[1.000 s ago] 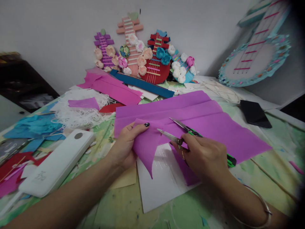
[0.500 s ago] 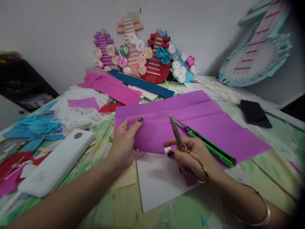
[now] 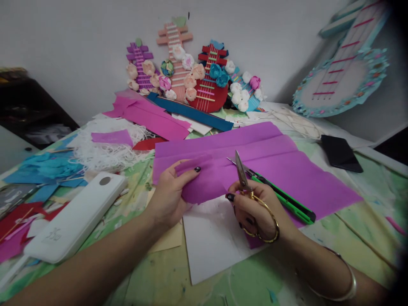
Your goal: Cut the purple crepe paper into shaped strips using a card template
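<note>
In the head view, faint grey characters are borne by the white device (image 3: 76,219), too blurred to be read surely. The purple paper piece (image 3: 205,182) is pinched between thumb and fingers of the left hand (image 3: 167,193) and is held above the white board (image 3: 212,246). The gold-handled scissors (image 3: 242,172) are gripped in the right hand (image 3: 261,208), fingers curled, blades pointed upward and away. Whether the paper's edge is touched by the right fingertips cannot be told.
</note>
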A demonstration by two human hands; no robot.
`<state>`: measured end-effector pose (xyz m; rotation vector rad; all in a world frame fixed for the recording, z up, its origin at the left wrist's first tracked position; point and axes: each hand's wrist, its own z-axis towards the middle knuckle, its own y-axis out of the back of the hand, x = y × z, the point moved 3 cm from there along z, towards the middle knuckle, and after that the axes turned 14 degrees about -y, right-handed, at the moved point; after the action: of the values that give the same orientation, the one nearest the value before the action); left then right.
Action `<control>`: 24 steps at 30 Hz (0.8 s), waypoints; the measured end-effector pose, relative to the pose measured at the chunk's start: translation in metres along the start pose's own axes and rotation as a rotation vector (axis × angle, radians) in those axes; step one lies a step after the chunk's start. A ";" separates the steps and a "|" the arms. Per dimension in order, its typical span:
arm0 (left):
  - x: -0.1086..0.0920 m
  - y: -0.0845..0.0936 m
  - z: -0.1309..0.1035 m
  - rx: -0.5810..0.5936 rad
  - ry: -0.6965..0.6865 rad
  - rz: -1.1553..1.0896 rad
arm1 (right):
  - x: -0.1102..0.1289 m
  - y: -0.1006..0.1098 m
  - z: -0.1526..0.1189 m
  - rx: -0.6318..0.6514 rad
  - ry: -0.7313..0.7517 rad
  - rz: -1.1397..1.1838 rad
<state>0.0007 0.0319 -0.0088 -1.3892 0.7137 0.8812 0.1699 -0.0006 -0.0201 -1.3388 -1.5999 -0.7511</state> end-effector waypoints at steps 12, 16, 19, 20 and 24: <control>0.001 0.005 -0.003 0.041 -0.068 0.152 | 0.004 0.002 -0.007 -0.025 0.113 0.006; -0.010 -0.001 -0.005 0.355 -0.207 0.264 | 0.011 0.002 -0.013 0.175 0.016 -0.018; -0.012 -0.010 -0.014 0.658 -0.114 0.328 | 0.015 -0.005 -0.021 0.333 -0.108 -0.182; -0.012 -0.011 -0.017 0.708 -0.085 0.347 | 0.015 -0.007 -0.023 0.377 -0.127 -0.231; -0.008 -0.013 -0.025 0.780 0.058 0.346 | 0.016 -0.013 -0.028 0.485 -0.086 -0.311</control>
<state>0.0096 0.0067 0.0024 -0.6038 1.2080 0.7049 0.1643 -0.0208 0.0076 -0.7920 -1.9327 -0.4420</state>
